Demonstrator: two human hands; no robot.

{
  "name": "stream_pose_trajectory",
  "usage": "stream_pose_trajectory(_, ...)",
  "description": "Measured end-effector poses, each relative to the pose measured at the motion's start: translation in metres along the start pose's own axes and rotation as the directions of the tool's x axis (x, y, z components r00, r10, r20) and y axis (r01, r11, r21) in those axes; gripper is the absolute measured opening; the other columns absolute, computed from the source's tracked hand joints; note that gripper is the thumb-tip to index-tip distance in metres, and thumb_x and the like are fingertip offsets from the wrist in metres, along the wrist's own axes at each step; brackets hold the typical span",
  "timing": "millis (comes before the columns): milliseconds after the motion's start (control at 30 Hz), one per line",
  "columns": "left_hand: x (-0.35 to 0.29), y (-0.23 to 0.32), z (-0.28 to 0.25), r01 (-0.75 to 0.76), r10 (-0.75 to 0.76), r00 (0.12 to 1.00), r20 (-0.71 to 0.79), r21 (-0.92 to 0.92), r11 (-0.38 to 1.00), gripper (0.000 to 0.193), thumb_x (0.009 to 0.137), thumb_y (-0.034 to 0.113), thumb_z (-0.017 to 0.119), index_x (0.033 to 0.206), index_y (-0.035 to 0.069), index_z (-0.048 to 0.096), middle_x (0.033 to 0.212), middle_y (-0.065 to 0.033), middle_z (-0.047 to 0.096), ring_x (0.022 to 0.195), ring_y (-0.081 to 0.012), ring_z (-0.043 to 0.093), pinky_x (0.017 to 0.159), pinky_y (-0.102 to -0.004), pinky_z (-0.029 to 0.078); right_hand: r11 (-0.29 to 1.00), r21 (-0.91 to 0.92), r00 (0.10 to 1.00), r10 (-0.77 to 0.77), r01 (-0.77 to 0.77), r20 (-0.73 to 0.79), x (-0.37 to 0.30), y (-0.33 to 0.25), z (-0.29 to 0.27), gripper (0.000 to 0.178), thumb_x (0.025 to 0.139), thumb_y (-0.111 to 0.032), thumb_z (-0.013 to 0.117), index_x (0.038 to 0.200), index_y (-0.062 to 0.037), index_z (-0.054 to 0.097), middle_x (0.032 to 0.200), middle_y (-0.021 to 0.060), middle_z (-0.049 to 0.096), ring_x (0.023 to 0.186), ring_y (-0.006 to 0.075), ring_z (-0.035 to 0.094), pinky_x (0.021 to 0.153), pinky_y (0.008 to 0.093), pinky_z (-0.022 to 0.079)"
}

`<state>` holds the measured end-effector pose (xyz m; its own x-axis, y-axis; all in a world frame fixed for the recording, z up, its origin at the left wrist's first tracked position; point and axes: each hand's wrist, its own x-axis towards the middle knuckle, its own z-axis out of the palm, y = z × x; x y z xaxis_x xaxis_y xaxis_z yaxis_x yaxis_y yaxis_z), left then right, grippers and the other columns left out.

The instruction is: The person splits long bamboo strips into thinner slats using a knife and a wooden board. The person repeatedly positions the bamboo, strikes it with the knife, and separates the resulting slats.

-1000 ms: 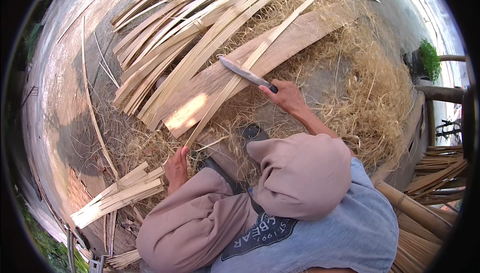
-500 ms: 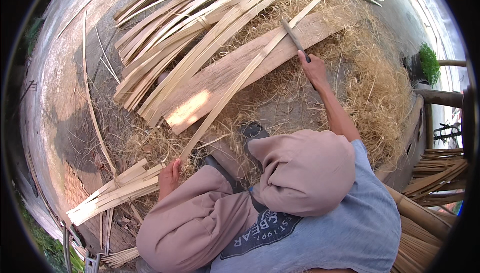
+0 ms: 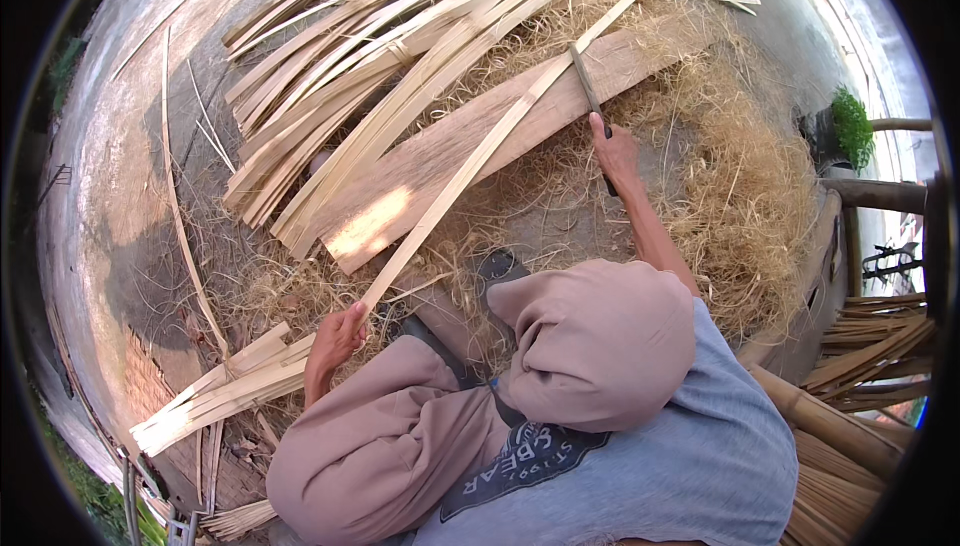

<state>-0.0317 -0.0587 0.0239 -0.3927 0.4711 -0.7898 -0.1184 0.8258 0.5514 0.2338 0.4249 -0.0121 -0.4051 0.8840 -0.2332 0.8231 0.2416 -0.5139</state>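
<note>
My left hand is closed round the near end of a long, pale bamboo strip. The strip runs away to the upper right, lying across a wide wooden board. In my right hand is the dark handle of a long knife. Its blade reaches up and left over the board, with the tip end at the strip. Whether the edge presses into the strip is too fine to make out.
Beyond the board lies a large pile of bamboo strips. Curly shavings cover the ground at right and round the board. A smaller bundle of strips lies at left by my knee. Bamboo poles and a green plant are at right.
My right hand and the knife have shifted slightly left and toward me, and the blade stands more upright. My left hand still grips the strip, its wrist showing more.
</note>
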Motion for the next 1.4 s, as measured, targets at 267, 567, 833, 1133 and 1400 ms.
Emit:
stream_pose_trajectory(267, -0.061, -0.051, -0.050, 0.176, -0.170, 0.982, 0.086, -0.068, 0.982, 0.062, 0.101, 0.062, 0.053, 0.072, 0.008, 0.060, 0.053, 0.0049, 0.045, 0.047, -0.0076, 0.038, 0.045, -0.0278, 0.028, 0.997, 0.001, 0.997, -0.072, 0.072, 0.038, 0.020, 0.014, 0.006, 0.072, 0.098, -0.068, 0.050, 0.071, -0.0022, 0.057, 0.069, 0.0223, 0.064, 0.068, 0.0362, 0.065, 0.065, 0.0489, 0.048)
stream_pose_trajectory(567, -0.139, -0.042, -0.051, 0.265, -0.316, 0.894, -0.319, -0.193, 0.945, 0.046, 0.099, 0.050, 0.064, 0.082, 0.006, 0.064, 0.064, 0.0008, 0.056, 0.055, -0.0091, 0.049, 0.053, -0.0276, 0.041, 0.998, -0.057, 0.999, -0.034, 0.033, -0.005, 0.057, 0.027, -0.013, 0.078, 0.096, -0.075, 0.042, 0.076, -0.0018, 0.058, 0.073, 0.0267, 0.064, 0.074, 0.0459, 0.065, 0.072, 0.0517, 0.050)
stream_pose_trajectory(833, -0.178, -0.053, -0.057, 0.056, -0.160, 0.833, -0.529, -0.208, 0.977, 0.036, 0.092, 0.036, 0.076, 0.088, 0.001, 0.068, 0.070, 0.0002, 0.056, 0.064, -0.0100, 0.049, 0.063, -0.0262, 0.042, 0.995, 0.034, 0.995, 0.096, -0.095, -0.014, 0.074, 0.038, -0.037, 0.074, 0.096, -0.071, 0.048, 0.080, -0.0010, 0.066, 0.082, 0.0274, 0.069, 0.084, 0.0460, 0.069, 0.077, 0.0533, 0.053)
stream_pose_trajectory(1133, -0.202, 0.035, -0.053, 0.174, -0.286, 0.791, -0.540, -0.249, 0.953, 0.030, 0.095, 0.028, 0.069, 0.083, 0.001, 0.070, 0.070, -0.0025, 0.057, 0.063, -0.0096, 0.047, 0.066, -0.0233, 0.038, 0.999, -0.022, 0.996, 0.037, -0.039, -0.081, 0.102, 0.047, -0.040, 0.077, 0.096, -0.072, 0.047, 0.077, 0.0007, 0.061, 0.071, 0.0267, 0.065, 0.067, 0.0429, 0.061, 0.068, 0.0487, 0.050)
stream_pose_trajectory(1400, -0.194, 0.010, -0.063, 0.177, -0.283, 0.780, -0.558, -0.236, 0.955, 0.040, 0.098, 0.037, 0.064, 0.079, 0.002, 0.067, 0.064, -0.0008, 0.054, 0.058, -0.0098, 0.046, 0.059, -0.0254, 0.036, 0.991, -0.130, 0.992, 0.016, -0.032, -0.126, 0.117, 0.042, -0.061, 0.077, 0.098, -0.069, 0.046, 0.078, 0.0023, 0.065, 0.074, 0.0237, 0.067, 0.075, 0.0393, 0.069, 0.072, 0.0522, 0.053)
